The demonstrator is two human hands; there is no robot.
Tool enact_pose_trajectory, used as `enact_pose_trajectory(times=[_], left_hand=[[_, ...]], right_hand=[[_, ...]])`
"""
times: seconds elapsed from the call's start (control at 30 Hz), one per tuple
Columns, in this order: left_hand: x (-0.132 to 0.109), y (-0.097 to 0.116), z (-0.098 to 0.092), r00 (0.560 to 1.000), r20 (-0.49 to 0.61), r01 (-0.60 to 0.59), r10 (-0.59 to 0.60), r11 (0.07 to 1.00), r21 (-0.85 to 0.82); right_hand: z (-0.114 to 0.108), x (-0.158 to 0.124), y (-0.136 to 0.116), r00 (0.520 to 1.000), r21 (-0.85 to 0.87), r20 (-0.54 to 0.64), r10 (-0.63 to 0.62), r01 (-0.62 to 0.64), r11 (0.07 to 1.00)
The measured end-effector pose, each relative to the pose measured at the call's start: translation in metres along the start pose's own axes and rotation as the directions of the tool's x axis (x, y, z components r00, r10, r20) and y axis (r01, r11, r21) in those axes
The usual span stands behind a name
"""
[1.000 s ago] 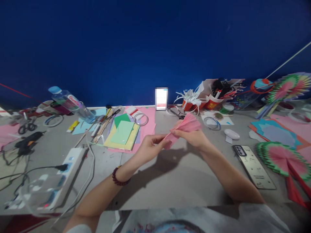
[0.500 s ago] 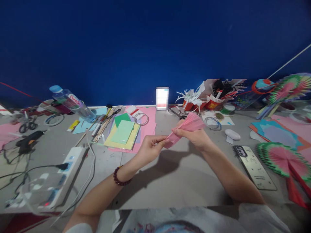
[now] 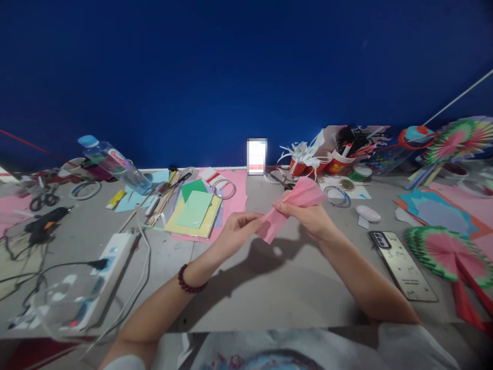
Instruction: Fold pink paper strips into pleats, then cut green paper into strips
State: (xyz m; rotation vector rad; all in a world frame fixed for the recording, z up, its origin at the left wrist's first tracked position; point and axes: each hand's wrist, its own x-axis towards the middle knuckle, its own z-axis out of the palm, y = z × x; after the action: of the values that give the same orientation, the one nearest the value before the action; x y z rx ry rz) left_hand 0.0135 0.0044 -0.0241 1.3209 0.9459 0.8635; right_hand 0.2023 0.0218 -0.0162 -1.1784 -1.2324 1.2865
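Above the counter [image 3: 277, 288], the left hand [image 3: 234, 234] and right hand [image 3: 310, 218] each kept a closed grip on the pleated pink paper [image 3: 298, 198], which looked fully folded but only partly fanned.

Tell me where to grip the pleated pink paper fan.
Pinch the pleated pink paper fan at its narrow gathered waist, coming from the sides like the left hand and right hand: pleats stack tight there, while the splayed top would likely crush.

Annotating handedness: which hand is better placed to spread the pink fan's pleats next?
Likely right. The right hand pinches the pleated pink paper fan mid-length, just below its flared top; the left hand holds only the narrow lower end.
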Motion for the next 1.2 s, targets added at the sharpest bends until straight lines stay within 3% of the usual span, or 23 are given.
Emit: enact_pose_trajectory(times=[0.23, 0.53, 0.7, 0.93, 1.1, 1.2], left_hand=[[0.001, 0.002, -0.001, 1.0, 0.02, -0.001, -0.001, 0.998, 0.069], [-0.002, 0.002, -0.001, 0.978, -0.026, -0.19, 0.209, 0.928, 0.321], [-0.003, 0.002, -0.002, 0.964, -0.018, -0.229, 0.265, 0.864, 0.449], [-0.001, 0.0, -0.002, 0.925, -0.008, -0.339, 0.38, 0.833, 0.438], [0.0, -0.002, -0.002, 0.874, -0.024, -0.422, 0.485, 0.784, 0.455], [-0.001, -0.002, -0.003, 0.873, -0.05, -0.413, 0.485, 0.79, 0.454]], right_hand=[[-0.009, 0.005, -0.002, 0.993, -0.004, -0.112, -0.032, 0.032, 0.999], [-0.011, 0.007, -0.001, 0.995, -0.017, -0.007, -0.098, 0.098, 0.995], [-0.007, 0.004, -0.006, 0.989, -0.096, 0.053, -0.138, 0.142, 0.985], [0.006, -0.004, -0.006, 0.968, -0.078, 0.22, -0.124, 0.144, 0.986], [0.006, -0.005, -0.003, 0.968, -0.079, 0.216, -0.129, 0.149, 0.986], [0.0, -0.001, 0.0, 0.987, -0.061, 0.115, -0.11, 0.118, 0.991]])
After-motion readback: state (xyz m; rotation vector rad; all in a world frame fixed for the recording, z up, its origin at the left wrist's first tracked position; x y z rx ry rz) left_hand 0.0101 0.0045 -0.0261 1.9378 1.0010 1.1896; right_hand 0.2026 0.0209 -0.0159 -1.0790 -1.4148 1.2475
